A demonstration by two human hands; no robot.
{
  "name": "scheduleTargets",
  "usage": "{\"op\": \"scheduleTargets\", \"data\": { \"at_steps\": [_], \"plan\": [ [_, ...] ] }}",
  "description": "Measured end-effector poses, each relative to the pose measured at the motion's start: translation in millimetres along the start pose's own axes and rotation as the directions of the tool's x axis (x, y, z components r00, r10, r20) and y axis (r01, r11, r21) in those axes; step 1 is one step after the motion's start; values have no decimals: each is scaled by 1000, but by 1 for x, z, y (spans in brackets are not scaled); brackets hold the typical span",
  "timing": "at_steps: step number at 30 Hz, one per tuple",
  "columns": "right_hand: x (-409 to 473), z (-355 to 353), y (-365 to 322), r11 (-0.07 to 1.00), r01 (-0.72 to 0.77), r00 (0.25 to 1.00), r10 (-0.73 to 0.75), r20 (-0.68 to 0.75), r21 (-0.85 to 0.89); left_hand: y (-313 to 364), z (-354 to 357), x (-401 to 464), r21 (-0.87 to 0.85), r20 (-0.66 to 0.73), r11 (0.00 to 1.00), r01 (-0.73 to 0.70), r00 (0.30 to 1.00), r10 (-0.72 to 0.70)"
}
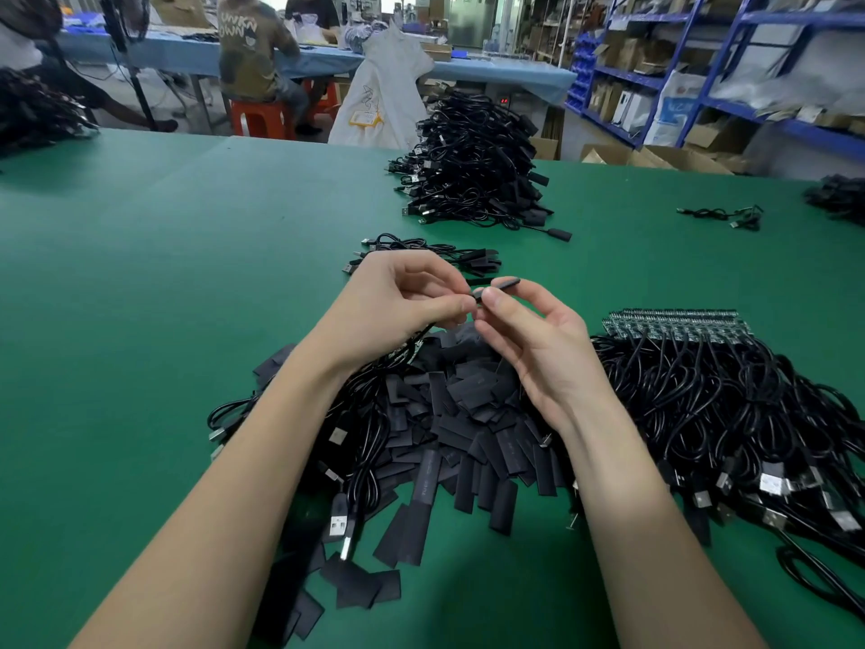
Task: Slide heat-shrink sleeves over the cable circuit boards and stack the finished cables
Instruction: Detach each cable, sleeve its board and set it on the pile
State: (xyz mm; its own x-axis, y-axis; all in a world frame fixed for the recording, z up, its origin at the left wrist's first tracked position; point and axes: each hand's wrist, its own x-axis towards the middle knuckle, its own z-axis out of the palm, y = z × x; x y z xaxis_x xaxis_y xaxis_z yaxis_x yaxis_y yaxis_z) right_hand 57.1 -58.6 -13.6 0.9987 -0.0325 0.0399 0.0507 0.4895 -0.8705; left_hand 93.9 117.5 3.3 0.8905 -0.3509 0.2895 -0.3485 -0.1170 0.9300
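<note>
Both hands meet mid-air: left hand (398,297) pinches a cable (412,341), right hand (529,339) pinches a black sleeve (503,284) above the loose sleeve pile (468,428).

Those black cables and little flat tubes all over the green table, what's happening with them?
A person is fitting a sleeve onto a cable end. The left hand pinches the cable's end while the right hand holds the sleeve against it. Loose sleeves lie heaped below the hands, bare cables with circuit boards wait on the right, and a few finished cables lie just beyond, before a big stack.
</note>
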Motion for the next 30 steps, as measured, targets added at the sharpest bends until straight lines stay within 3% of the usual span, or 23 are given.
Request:
{"op": "scheduleTargets", "data": {
  "at_steps": [9, 30],
  "plan": [
    [-1, 5, 3, 984, 153, 987, -157, -35, -93, -1, 5, 2, 6, -43, 999, 42, 998, -41],
    [2, 7, 12, 991, 137, 985, -136, -109, 1, -3, 5, 2, -6, -18, 1000, 29, 999, -30]
  ]
}}
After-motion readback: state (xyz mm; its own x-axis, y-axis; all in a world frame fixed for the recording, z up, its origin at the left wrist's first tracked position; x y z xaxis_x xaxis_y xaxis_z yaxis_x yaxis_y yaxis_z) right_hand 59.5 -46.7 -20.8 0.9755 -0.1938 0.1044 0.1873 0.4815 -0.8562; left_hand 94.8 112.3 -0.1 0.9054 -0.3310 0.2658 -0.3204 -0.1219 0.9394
